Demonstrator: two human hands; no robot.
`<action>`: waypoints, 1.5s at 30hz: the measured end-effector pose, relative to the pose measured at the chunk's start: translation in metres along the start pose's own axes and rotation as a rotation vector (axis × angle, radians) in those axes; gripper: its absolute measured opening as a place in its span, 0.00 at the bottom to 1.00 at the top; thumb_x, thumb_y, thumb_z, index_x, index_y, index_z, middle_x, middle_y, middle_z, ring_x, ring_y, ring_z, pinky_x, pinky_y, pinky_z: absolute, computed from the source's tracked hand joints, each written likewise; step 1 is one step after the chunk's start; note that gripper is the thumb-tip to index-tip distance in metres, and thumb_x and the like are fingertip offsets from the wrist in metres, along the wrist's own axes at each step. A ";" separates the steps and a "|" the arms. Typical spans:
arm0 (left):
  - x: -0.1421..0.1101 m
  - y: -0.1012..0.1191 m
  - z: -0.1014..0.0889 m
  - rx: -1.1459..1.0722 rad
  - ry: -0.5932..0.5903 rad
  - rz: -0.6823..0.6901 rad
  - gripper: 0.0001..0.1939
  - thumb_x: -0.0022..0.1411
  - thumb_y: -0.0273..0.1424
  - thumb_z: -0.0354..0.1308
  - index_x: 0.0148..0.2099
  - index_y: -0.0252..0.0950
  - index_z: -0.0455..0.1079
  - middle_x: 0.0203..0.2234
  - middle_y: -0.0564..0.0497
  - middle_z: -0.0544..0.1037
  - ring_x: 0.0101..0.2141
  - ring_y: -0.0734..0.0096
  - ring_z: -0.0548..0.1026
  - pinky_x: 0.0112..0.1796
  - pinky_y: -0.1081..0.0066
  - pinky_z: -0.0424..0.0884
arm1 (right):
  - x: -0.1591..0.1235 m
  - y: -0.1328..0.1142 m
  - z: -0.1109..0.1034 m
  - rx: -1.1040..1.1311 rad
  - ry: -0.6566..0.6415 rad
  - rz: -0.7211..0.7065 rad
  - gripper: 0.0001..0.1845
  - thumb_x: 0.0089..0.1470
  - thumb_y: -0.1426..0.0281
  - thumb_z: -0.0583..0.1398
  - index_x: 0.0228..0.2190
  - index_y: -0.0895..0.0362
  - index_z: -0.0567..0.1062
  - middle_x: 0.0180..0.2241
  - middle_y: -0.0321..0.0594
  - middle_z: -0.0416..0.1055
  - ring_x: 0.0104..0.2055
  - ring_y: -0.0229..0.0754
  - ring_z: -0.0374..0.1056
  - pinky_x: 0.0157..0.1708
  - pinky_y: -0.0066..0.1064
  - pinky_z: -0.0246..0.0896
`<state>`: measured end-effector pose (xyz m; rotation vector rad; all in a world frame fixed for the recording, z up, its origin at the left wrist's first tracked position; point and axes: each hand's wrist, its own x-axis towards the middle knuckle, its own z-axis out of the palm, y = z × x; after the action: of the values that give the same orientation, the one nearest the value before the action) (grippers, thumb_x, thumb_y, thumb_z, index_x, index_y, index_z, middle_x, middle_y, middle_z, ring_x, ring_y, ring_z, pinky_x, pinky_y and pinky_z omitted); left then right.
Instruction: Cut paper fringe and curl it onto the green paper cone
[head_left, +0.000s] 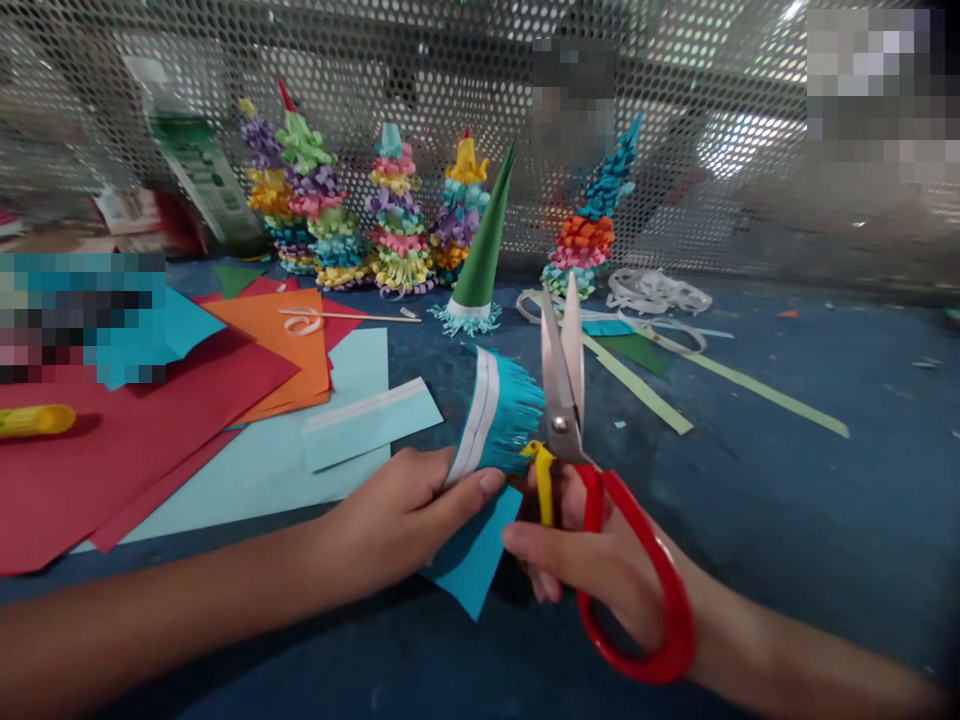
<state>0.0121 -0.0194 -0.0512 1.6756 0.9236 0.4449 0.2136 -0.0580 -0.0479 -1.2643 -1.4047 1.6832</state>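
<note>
Nearest the camera, at the lower right, the right hand (577, 545) grips a pair of scissors (559, 425), its fingers wrapped around the red handles. A yellow tie (545, 490) is fastened on the scissors below the pivot. The blades stand parted in a narrow V, pointing away from the body, and the handles lie toward the right forearm.

Just left of the blades, the left hand (420, 510) pinches a blue strip (501, 405) between thumb and fingers, above the blue table (787, 540). Its far part is cut into fine fringe, with an uncut white band along the left edge; a plain blue end hangs below the thumb, toward the body. The grip hides the join, so I cannot be sure both parts are one piece; if they are, the fringing is well along, with that end left uncut.

The strip's long axis runs away from the body, its far end curling upward, and the fringe points right, toward the scissors.

Beyond it, a green cone (484, 245) stands point up, with one pale fringe around its base and bare above. Multicoloured fringed cones (394, 200) behind it look far fuller. A pale blue strip (375, 430), its edge banded white, lies unfringed at the left.
</note>
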 end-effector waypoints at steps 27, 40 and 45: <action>0.003 -0.001 0.001 -0.350 0.442 0.006 0.18 0.72 0.45 0.51 0.36 0.36 0.68 0.18 0.56 0.75 0.13 0.80 0.66 0.16 0.79 0.58 | -0.012 0.001 -0.046 -0.198 0.052 -0.206 0.23 0.62 0.45 0.57 0.31 0.51 0.64 0.24 0.28 0.61 0.22 0.34 0.58 0.23 0.30 0.59; -0.004 0.000 0.005 -0.378 0.343 0.017 0.23 0.72 0.47 0.52 0.32 0.34 0.72 0.26 0.48 0.83 0.15 0.80 0.71 0.18 0.78 0.61 | -0.045 0.002 -0.042 -0.740 0.104 0.010 0.34 0.54 0.33 0.54 0.29 0.51 0.62 0.20 0.26 0.56 0.20 0.33 0.47 0.20 0.29 0.40; -0.008 0.001 0.005 -0.365 0.247 0.020 0.27 0.71 0.49 0.51 0.30 0.34 0.76 0.27 0.47 0.83 0.17 0.80 0.72 0.20 0.77 0.62 | -0.042 0.000 -0.036 -0.715 0.086 -0.023 0.35 0.53 0.32 0.53 0.29 0.51 0.61 0.20 0.25 0.56 0.21 0.33 0.45 0.20 0.29 0.37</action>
<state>0.0108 -0.0291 -0.0510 1.3163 0.9393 0.7982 0.2621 -0.0812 -0.0358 -1.6485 -2.0467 1.1091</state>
